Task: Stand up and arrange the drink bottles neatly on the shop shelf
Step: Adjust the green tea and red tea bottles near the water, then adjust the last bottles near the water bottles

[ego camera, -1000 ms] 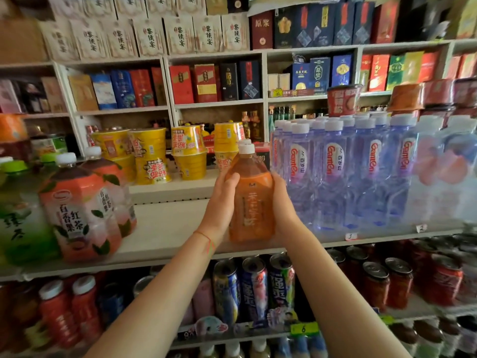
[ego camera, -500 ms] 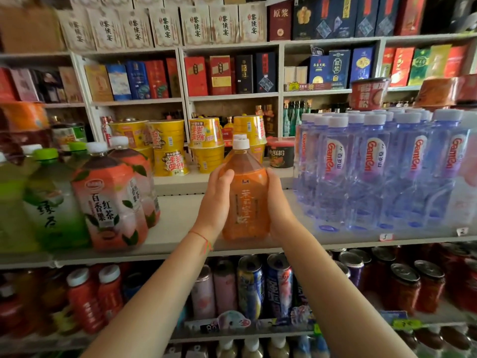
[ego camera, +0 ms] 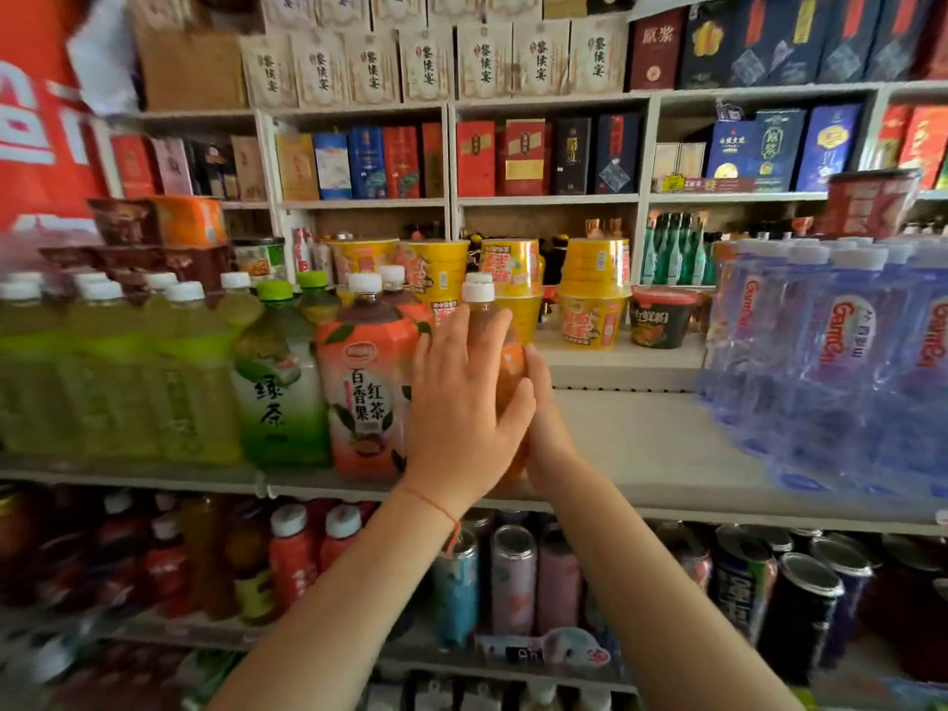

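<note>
A: Hands?
B: Left hand laid flat over the front of the orange tea bottle, fingers straight and spread. Right hand cups its right side; the two hands touch, bottle between them.
A: Where's the bottle?
B: Upright at the front of the shelf, white cap at 12 o'clock above the fingers. Touching or just beside the peach black tea bottle at its 9 o'clock, can't tell which.
A: Further out?
B: Green tea bottles further toward 9. Water bottles at 3 o'clock, well apart. Yellow noodle cups behind at 1 o'clock. Cans on the shelf below, 6 o'clock.
</note>
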The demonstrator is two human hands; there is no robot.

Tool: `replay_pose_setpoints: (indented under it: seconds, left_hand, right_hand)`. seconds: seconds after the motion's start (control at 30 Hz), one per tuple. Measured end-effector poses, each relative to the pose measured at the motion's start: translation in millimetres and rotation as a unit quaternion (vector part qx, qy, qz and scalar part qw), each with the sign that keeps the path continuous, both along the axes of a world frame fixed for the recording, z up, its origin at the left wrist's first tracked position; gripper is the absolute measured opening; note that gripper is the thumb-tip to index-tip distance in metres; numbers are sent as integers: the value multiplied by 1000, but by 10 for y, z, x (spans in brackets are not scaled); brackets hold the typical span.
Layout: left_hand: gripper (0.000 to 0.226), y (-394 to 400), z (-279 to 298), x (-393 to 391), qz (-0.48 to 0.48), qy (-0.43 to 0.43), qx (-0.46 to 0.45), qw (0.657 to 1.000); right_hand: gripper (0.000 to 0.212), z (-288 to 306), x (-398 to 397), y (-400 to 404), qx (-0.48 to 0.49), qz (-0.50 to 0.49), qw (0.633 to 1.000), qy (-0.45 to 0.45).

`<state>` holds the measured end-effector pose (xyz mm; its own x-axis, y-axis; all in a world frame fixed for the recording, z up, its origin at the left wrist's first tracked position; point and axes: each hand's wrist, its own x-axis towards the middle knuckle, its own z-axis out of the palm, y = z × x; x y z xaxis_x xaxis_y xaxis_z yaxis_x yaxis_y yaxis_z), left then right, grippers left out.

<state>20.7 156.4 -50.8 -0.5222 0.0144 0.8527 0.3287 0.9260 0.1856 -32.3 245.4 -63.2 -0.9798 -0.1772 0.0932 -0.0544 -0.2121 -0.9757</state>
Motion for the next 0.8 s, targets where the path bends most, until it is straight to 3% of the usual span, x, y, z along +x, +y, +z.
replay_pose_setpoints:
  seconds: [0.07, 0.2, 0.3, 0.43, 0.53, 0.73, 0.8]
  left_hand:
    - [58, -167, -7, -1, 37, 5, -49, 998]
    - [52, -416, 106, -86, 58, -7, -132, 990]
    - [51, -423, 368, -156, 64, -45, -166, 983]
    - [45, -416, 563, -219, 53, -82, -179, 979]
    - [51, -429, 566, -249, 47, -63, -187, 979]
    - [56, -402, 534, -260, 61, -50, -192, 978]
    - [57, -385, 521, -249, 70, -50, -195, 977]
  right_hand:
    - [67, 3, -2, -127, 6, -23, 1000, 18]
    - [55, 76, -57, -130, -28, -11, 999, -32]
    - [57, 127, -176, -90, -7, -16, 1000, -5]
    - [60, 191, -373, -88, 17, -15, 1000, 1]
    - [64, 230, -475, -107, 23, -7, 1000, 13]
    - [35, 284, -565, -147, -1, 16, 999, 46]
    - [32, 285, -615, -119, 44, -10, 998, 47]
